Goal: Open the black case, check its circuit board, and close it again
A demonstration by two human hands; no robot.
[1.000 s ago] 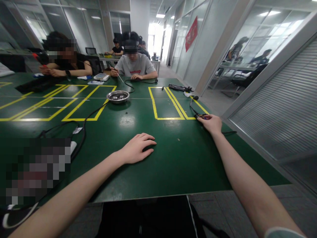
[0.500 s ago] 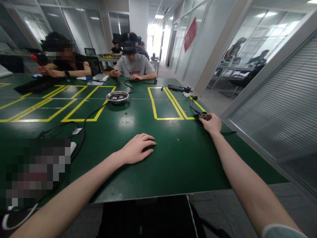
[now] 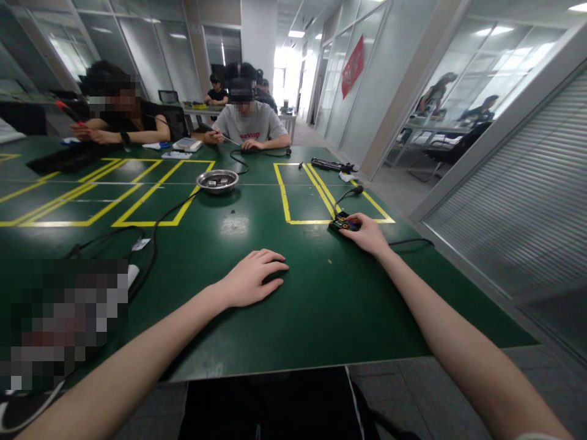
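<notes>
My right hand [image 3: 368, 235] is closed on a small black device with an exposed circuit board and coloured wires [image 3: 345, 223], low over the table by the yellow tape. From the device a black cable with a plug [image 3: 356, 190] runs toward the back, and another black cable [image 3: 410, 241] trails out on the right behind my wrist. My left hand [image 3: 254, 277] rests palm down on the green table [image 3: 302, 324], fingers spread, holding nothing.
A metal bowl [image 3: 217, 190] with small metal parts stands left of centre. Behind the taped outlines lies a black folded tool-like object [image 3: 334, 165]. A black cable [image 3: 156, 235] crosses the left side. Two people [image 3: 250, 125] sit across the table, handling things.
My right hand has moved left, bringing the circuit-board device and its cables along. My left hand has stayed in place.
</notes>
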